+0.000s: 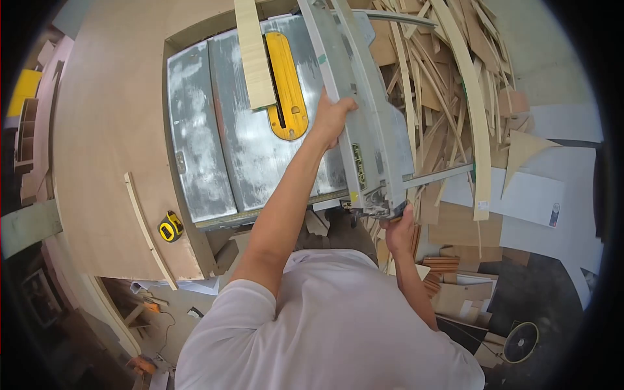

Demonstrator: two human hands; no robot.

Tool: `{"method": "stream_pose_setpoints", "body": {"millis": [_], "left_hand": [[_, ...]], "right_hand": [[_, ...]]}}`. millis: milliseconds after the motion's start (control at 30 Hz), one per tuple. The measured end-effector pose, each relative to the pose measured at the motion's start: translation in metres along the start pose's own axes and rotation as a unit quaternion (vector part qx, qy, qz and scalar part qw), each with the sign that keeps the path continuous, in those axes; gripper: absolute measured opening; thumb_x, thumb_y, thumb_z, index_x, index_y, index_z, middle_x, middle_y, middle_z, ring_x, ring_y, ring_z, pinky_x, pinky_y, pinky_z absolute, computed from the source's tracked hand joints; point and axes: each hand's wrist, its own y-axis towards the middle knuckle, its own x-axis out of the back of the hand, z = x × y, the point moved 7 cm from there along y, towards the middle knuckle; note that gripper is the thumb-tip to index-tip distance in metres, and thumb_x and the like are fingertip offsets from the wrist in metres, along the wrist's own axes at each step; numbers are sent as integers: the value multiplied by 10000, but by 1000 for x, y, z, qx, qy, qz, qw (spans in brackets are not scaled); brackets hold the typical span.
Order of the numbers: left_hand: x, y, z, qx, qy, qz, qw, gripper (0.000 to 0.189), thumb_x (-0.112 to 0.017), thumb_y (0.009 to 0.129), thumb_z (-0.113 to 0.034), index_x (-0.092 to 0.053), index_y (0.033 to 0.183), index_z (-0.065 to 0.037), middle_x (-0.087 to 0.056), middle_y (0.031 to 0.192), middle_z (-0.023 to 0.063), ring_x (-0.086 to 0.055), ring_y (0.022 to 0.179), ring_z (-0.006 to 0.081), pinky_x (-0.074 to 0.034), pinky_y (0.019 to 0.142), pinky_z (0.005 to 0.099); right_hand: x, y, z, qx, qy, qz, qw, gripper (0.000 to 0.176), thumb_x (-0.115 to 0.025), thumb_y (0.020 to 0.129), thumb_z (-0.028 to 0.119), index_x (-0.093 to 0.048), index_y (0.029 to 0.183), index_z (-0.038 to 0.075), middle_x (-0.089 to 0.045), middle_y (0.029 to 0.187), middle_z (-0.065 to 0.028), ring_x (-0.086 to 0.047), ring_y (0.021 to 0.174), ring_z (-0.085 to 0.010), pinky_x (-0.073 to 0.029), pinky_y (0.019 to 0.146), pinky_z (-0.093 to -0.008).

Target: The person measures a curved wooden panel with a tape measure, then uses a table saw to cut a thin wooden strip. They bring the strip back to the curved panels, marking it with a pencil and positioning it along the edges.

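Note:
My left hand (333,118) is closed over the near side of the grey rip fence (348,140), with the thumb laid across its top. At the fence's front end, my right hand (399,232) grips the clamp end of the same fence, its fingertips partly hidden underneath. The fence stands on the table saw's worn metal top (244,143), to the right of the yellow throat plate (286,84). A pale wooden board (253,55) lies left of the blade slot, partly along the plate. No raised blade can be made out.
A yellow tape measure (171,227) and a thin wood strip (148,227) lie on the plywood bench (110,130) at left. Offcuts (429,84) are heaped at right, with a long strip (471,84) across them. A fan (521,342) stands lower right.

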Motion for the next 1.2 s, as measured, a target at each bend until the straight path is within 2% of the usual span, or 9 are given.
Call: {"method": "stream_pose_setpoints", "body": {"millis": [100, 233, 300, 400, 433, 933, 1033, 1100, 1200], "left_hand": [[-24, 26, 20, -73, 112, -61, 989, 769, -647, 746, -125, -328, 1438, -17, -612, 1152, 220, -621, 1027, 355, -512, 938, 426], [-57, 33, 30, -80, 431, -124, 890, 992, -729, 755, -215, -158, 1527, 32, -381, 1380, 305, -401, 1286, 474, -395, 1069, 508], [-71, 40, 51, -102, 496, -139, 851, 1021, -743, 765, -250, -134, 1526, 53, -311, 1425, 300, -344, 1330, 462, -381, 1070, 522], [-73, 39, 52, -94, 509, -154, 841, 1014, -731, 768, -231, -122, 1526, 59, -320, 1421, 297, -349, 1327, 468, -371, 1074, 531], [-73, 36, 49, -84, 515, -149, 840, 1002, -718, 765, -208, -123, 1528, 52, -318, 1426, 291, -352, 1327, 468, -366, 1078, 532], [43, -25, 9, -182, 513, -124, 830, 969, -714, 789, -257, -169, 1526, 57, -398, 1377, 332, -404, 1282, 472, -365, 1085, 513], [94, -84, -23, -214, 574, -166, 773, 919, -771, 808, -436, -355, 1492, 16, -427, 1411, 336, -446, 1281, 472, -418, 1042, 517], [165, -141, -39, -229, 651, -247, 680, 859, -753, 823, -465, -409, 1474, -23, -442, 1407, 304, -470, 1256, 468, -440, 1014, 529], [272, -251, -63, -117, 735, -366, 559, 838, -740, 828, -493, -428, 1456, -34, -423, 1420, 288, -410, 1318, 452, -397, 1044, 560]], "right_hand": [[29, 24, -14, -102, 53, 31, 993, 501, -335, 1078, 465, -573, 1140, 29, -587, 808, -36, -527, 652, -118, -446, 602, -284], [114, 70, -27, 39, -272, -74, 959, 465, -437, 1066, 393, -612, 1216, -10, -646, 930, -79, -603, 851, -185, -480, 763, -318], [121, 81, -11, 27, -241, -114, 963, 445, -497, 1052, 361, -637, 1209, -31, -665, 990, -105, -615, 930, -213, -477, 829, -331], [71, 89, 28, 213, -367, -39, 905, 415, -577, 1018, 334, -679, 1110, -57, -666, 987, -161, -639, 911, -277, -492, 815, -370], [31, 73, 57, 253, -485, -36, 836, 445, -642, 968, 339, -673, 1102, -84, -648, 980, -220, -647, 895, -360, -504, 794, -400], [-80, 12, 43, 230, -530, 127, 806, 658, -712, 871, 479, -646, 1144, -116, -625, 986, -198, -651, 822, -377, -530, 739, -429], [-85, 14, 39, 220, -536, 136, 803, 628, -722, 860, 483, -663, 1101, -94, -630, 954, -197, -638, 812, -381, -518, 747, -433], [-87, 16, 43, 232, -513, 145, 813, 545, -730, 868, 435, -681, 1069, -70, -635, 905, -188, -632, 800, -367, -511, 746, -421], [-81, 26, 37, 239, -458, 143, 844, 352, -734, 896, 302, -709, 1033, -21, -635, 827, -157, -628, 780, -305, -498, 717, -396]]}}
